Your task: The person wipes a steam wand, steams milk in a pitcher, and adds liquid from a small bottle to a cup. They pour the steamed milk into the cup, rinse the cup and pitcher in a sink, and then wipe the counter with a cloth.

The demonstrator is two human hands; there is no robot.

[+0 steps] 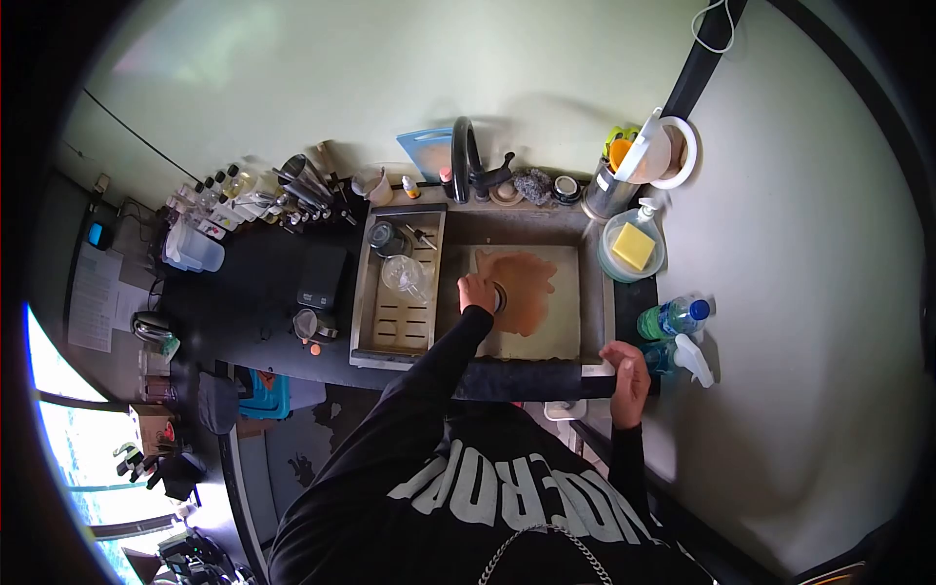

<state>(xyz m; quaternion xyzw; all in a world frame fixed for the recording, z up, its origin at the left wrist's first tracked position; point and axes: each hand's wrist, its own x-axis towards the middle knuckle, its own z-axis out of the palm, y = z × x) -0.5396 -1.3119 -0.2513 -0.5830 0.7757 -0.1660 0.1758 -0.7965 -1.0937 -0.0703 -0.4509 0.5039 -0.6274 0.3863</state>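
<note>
My left hand [476, 292] reaches down into the sink [595, 283], fingers closed beside a dark round ring [500, 297] with a light rim, at or over the drain. Whatever those fingers hold is hidden by the hand. An orange-brown puddle [522, 283] spreads over the pale sink floor around it. My right hand [629, 380] rests at the sink's front right corner, fingers stretched out and holding nothing. Left of the basin, a slotted drying tray [398, 322] carries a clear glass vessel [403, 277] and a dark jar [386, 237].
A black faucet [462, 156] arches over the sink's back. To the right stand a bowl with a yellow sponge [634, 248], a green-liquid bottle [673, 318] and a spray bottle [690, 359]. On the left counter are a black scale-like box [320, 277], bar tools [307, 185] and several bottles.
</note>
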